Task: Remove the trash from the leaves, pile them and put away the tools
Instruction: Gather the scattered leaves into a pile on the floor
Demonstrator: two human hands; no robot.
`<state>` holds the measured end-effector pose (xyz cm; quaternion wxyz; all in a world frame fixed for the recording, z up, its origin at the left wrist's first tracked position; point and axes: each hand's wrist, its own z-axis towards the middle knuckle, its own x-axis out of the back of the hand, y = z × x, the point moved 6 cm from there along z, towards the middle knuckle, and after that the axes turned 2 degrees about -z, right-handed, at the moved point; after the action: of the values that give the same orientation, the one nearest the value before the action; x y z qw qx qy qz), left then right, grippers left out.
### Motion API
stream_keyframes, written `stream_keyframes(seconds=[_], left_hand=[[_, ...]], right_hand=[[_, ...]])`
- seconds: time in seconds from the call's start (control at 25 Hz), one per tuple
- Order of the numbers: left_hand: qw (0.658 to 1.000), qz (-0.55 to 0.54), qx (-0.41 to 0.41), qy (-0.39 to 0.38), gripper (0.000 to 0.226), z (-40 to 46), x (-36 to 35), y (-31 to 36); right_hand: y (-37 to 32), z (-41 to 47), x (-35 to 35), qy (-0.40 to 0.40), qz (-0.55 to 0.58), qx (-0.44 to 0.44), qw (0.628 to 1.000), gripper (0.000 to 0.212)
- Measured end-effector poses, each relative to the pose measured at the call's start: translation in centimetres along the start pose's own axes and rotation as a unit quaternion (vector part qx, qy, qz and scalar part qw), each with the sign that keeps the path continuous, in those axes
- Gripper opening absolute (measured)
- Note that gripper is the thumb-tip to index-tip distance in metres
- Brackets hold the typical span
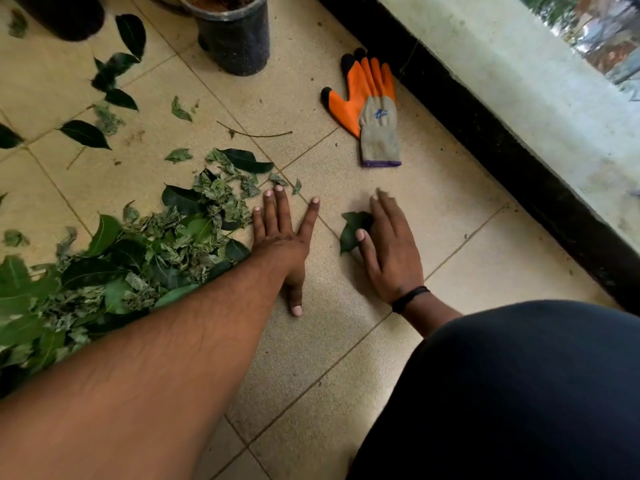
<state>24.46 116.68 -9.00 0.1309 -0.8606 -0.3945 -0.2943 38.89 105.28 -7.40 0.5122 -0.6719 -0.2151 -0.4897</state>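
A heap of green and dried leaves (pixel 114 268) lies on the tiled floor at the left. My left hand (pixel 282 240) lies flat on the floor with its fingers spread, touching the heap's right edge. My right hand (pixel 388 247) rests flat on the floor just to the right, its fingers straight, pressing against a single dark green leaf (pixel 353 228). An orange and grey work glove (pixel 372 109) lies on the floor beyond both hands, near the black kerb.
Loose leaves (pixel 85 133) and a thin twig (pixel 256 133) are scattered on the tiles at upper left. A dark plant pot (pixel 235 36) stands at the top centre. A black kerb (pixel 502 150) and a pale ledge run along the right. My knee (pixel 536 393) fills the lower right.
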Motion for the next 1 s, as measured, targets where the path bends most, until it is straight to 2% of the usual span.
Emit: stream_keyframes(seconds=[0.08,0.16,0.24,0.36,0.44,0.52,0.6,0.68,0.76,0.84,0.92,1.0], left_hand=[[1.000,0.011,-0.012,0.006,0.187,0.5,0.7,0.2],[0.999,-0.022,0.037,0.019,0.188,-1.4,-1.7,-3.1],[0.998,-0.025,0.000,0.056,0.187,-1.6,-1.8,-2.9],[0.981,-0.026,-0.076,0.175,0.171,-3.2,-1.5,-3.4],[0.963,-0.030,-0.084,0.256,0.153,-5.2,-0.5,-6.3],[0.947,-0.055,-0.040,0.314,0.142,-6.5,0.4,-10.4],[0.931,-0.112,0.011,0.346,0.130,-6.8,0.7,-13.7],[0.894,-0.215,0.075,0.385,0.108,-6.6,0.6,-16.6],[0.842,-0.319,0.135,0.413,0.080,-6.5,0.3,-19.0],[0.806,-0.367,0.176,0.429,0.061,-7.0,-0.1,-21.6],[0.807,-0.373,0.188,0.417,0.053,-7.5,-0.5,-24.4],[0.824,-0.355,0.201,0.394,0.049,-8.1,-1.0,-27.1]], right_hand=[[0.7,-0.2,-0.2,0.009,-0.013,-0.080,0.997,0.073],[-2.9,-1.4,-5.0,-0.075,-0.005,-0.058,0.996,0.079],[-4.0,-1.4,-6.1,-0.088,-0.041,-0.057,0.994,0.080],[-6.8,0.3,-6.8,-0.131,-0.008,0.009,0.991,0.077],[-10.1,1.3,-7.6,-0.179,0.073,0.089,0.977,0.076],[-12.0,3.0,-7.2,-0.148,0.126,0.088,0.977,0.074],[-11.6,5.2,-6.5,-0.079,0.116,0.000,0.990,0.075],[-11.6,6.5,-7.4,-0.096,0.074,-0.060,0.991,0.081],[-13.6,6.6,-9.4,-0.148,0.051,-0.012,0.988,0.087],[-16.4,6.5,-10.5,-0.169,0.102,0.063,0.978,0.085],[-18.0,8.1,-9.6,-0.130,0.145,0.085,0.977,0.076],[-17.7,11.2,-8.5,-0.083,0.097,0.072,0.989,0.074]])
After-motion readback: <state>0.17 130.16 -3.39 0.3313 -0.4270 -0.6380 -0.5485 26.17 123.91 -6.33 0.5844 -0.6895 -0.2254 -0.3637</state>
